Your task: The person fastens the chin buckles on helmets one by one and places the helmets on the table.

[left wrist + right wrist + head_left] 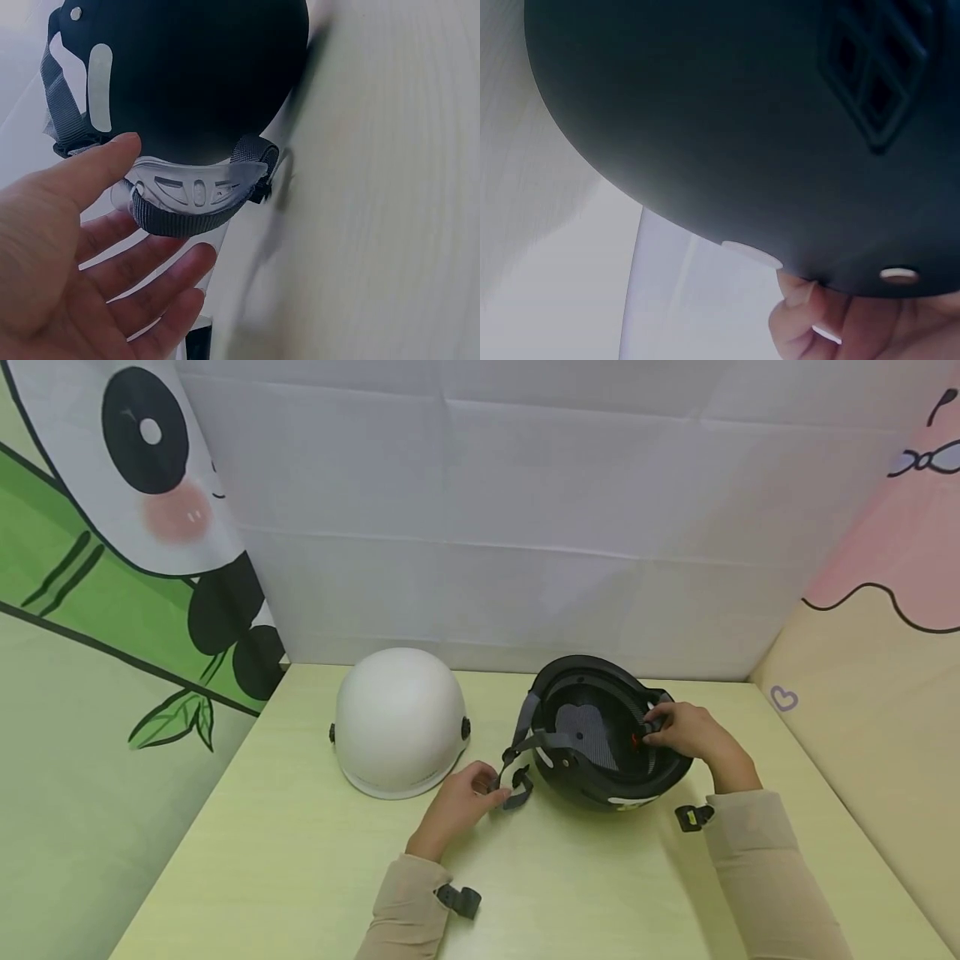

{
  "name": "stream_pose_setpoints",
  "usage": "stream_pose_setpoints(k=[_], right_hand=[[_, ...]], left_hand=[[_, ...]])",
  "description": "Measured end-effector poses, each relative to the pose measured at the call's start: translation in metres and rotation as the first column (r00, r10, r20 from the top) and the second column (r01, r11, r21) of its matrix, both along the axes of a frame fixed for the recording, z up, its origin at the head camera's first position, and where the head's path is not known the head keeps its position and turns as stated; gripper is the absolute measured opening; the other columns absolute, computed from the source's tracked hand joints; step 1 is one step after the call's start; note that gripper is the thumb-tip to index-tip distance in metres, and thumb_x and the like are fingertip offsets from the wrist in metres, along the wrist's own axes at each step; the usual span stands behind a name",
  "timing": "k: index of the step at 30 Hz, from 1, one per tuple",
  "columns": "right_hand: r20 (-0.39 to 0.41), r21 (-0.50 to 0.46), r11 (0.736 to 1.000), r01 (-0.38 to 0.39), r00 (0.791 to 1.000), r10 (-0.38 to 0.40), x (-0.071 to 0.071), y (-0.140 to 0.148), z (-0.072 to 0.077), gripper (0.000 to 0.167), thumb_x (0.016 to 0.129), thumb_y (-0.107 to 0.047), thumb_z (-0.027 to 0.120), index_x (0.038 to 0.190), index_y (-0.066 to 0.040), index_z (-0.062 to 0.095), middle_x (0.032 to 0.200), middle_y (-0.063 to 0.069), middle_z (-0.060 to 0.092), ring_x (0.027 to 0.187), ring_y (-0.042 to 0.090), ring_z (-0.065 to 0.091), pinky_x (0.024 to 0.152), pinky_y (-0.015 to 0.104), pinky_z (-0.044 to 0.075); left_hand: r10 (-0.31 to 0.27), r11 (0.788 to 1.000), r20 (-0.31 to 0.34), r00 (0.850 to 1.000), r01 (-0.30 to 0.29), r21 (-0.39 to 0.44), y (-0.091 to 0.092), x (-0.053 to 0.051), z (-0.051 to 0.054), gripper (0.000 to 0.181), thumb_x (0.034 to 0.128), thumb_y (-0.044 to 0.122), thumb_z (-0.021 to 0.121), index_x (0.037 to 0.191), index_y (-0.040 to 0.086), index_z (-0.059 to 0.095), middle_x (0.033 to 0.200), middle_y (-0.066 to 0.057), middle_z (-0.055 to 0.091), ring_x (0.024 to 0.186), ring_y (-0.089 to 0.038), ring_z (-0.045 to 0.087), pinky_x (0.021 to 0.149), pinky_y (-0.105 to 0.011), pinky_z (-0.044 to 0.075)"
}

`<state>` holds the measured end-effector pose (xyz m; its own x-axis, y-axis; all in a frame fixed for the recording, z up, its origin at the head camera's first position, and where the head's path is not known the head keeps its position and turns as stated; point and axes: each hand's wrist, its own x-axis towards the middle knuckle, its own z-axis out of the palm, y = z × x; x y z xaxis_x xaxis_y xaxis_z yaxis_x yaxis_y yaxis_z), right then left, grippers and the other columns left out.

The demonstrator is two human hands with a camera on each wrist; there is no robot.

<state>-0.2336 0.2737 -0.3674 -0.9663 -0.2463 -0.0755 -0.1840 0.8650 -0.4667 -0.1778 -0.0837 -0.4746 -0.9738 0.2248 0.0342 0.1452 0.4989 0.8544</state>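
Note:
A black helmet [573,787] lies upside down on the table, its dark lined hollow facing up. My left hand [459,800] pinches its grey chin strap [184,223] between thumb and forefinger at the helmet's left. The other fingers of that hand are spread below. A clear plastic chin cup [199,191] sits along the strap. Over the helmet's right rim reaches my right hand [688,729], its fingertips pinching a grey strap inside. In the right wrist view the shell [705,135] covers most of those fingers.
A white helmet [401,722] stands dome up on the left, near the left hand. Behind both helmets the pale table [570,885] meets a white cloth wall [450,568]. Printed cloths hang at the left and right sides.

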Motion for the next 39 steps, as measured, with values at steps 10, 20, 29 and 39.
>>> stream_pose_setpoints(k=[10,20,29,39], right_hand=[[0.0,-0.006,1.0,-0.003,1.0,0.003,0.0,0.0,0.0,0.034,0.086,-0.015,0.072,0.111,0.006,0.064,0.079,0.008,0.061,0.071,0.022,0.058,0.064,0.038,0.048],[-0.001,-0.008,1.0,-0.002,1.0,0.002,0.0,0.001,-0.001,0.034,0.086,-0.015,0.073,0.111,0.006,0.064,0.078,0.006,0.061,0.07,0.021,0.057,0.063,0.037,0.047],[-0.006,-0.004,1.0,-0.004,1.0,0.004,0.0,0.001,0.0,0.033,0.086,-0.015,0.072,0.111,0.005,0.065,0.079,0.007,0.061,0.072,0.022,0.058,0.064,0.038,0.047],[-0.011,0.001,1.0,-0.004,1.0,0.004,0.0,0.001,0.0,0.033,0.085,-0.015,0.073,0.111,0.005,0.065,0.079,0.007,0.061,0.072,0.022,0.057,0.065,0.039,0.047]], left_hand=[[-0.014,1.0,0.016,1.0,0.014,-0.009,0.0,-0.001,-0.005,0.038,0.087,0.039,0.073,0.111,0.012,0.064,0.098,0.003,0.064,0.091,-0.016,0.061,0.072,-0.036,0.049],[0.0,1.0,0.052,0.999,-0.001,0.023,0.0,-0.007,-0.008,0.047,0.0927,0.052,0.061,0.116,0.01,0.063,0.101,0.003,0.064,0.094,-0.017,0.061,0.077,-0.038,0.049],[0.015,1.0,0.035,0.999,-0.016,0.026,0.006,-0.028,-0.015,0.032,0.1003,0.035,0.055,0.116,0.008,0.062,0.104,-0.003,0.065,0.097,-0.021,0.062,0.086,-0.043,0.047],[-0.009,0.996,-0.043,0.999,0.013,0.093,0.017,-0.043,-0.029,0.035,0.0946,0.022,0.066,0.123,0.003,0.06,0.1,-0.004,0.064,0.091,-0.019,0.063,0.081,-0.038,0.05]])
